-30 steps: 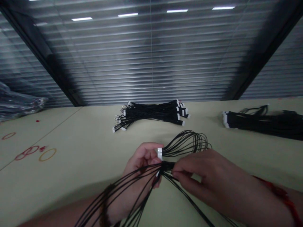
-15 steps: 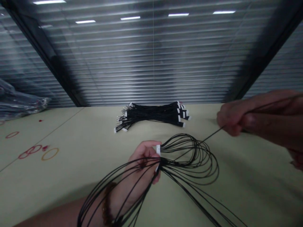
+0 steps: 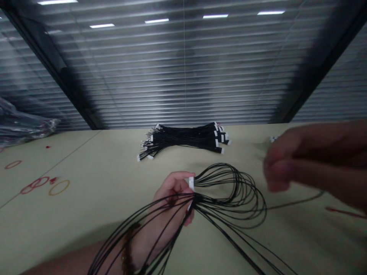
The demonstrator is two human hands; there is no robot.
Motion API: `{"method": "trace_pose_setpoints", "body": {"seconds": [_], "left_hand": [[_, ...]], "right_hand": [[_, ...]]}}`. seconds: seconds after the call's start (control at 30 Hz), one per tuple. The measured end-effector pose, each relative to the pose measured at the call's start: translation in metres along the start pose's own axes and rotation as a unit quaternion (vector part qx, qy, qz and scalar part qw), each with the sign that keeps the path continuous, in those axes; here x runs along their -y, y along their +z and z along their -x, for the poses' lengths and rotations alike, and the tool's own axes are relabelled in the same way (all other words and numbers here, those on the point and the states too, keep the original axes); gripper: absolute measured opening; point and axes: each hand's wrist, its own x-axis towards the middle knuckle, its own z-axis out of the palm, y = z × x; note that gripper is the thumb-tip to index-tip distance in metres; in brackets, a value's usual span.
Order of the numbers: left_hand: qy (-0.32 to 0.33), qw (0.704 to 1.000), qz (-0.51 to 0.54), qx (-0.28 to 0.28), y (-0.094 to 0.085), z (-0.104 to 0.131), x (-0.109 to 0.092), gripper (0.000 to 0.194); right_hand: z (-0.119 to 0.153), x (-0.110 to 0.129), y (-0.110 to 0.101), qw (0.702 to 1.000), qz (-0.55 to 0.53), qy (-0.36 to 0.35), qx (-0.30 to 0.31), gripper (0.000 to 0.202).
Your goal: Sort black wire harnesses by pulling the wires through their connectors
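Near the middle, my left hand point(image 3: 172, 206) is closed around a bundle of thin black wires point(image 3: 209, 198), with a white connector point(image 3: 191, 184) at its fingertips. The wires loop out to the right of the connector and come back to the hand. Other strands hang over my left wrist and towards the lower right. One single black wire point(image 3: 298, 204) extends from the loops to the right, passing out of sight by my right hand. My right hand point(image 3: 309, 160) is raised and somewhat blurred, thumb and fingers pressed together. What it holds, if anything, is hidden.
A pile of black wire harnesses point(image 3: 186, 136) with white connectors lies at the back of the table point(image 3: 100, 206), before the window blinds point(image 3: 183, 76). Red and yellow rubber bands point(image 3: 59, 188) lie left. Clear plastic bags point(image 3: 25, 126) are far left; a red strip point(image 3: 345, 212) lies right.
The single wire, earlier drawn taut up to my right fingertips, now hangs lower and runs to the right. My right hand has lowered slightly; my left hand keeps its hold.
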Motion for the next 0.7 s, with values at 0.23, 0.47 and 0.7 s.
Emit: {"method": "trace_pose_setpoints", "body": {"seconds": [0.23, 0.47, 0.7], "left_hand": [[-0.01, 0.999, 0.036, 0.004, 0.003, 0.002, 0.009, 0.03], [-0.011, 0.999, 0.043, 0.022, 0.003, 0.006, 0.006, 0.031], [0.008, 0.998, 0.032, 0.046, -0.001, 0.008, 0.003, 0.02]], "right_hand": [[0.016, 0.032, 0.042, 0.993, -0.017, -0.041, 0.111, 0.018], [0.018, 0.03, 0.045, 0.995, -0.009, -0.059, 0.085, 0.015], [0.018, 0.032, 0.047, 0.994, -0.003, -0.065, 0.083, 0.015]]}}
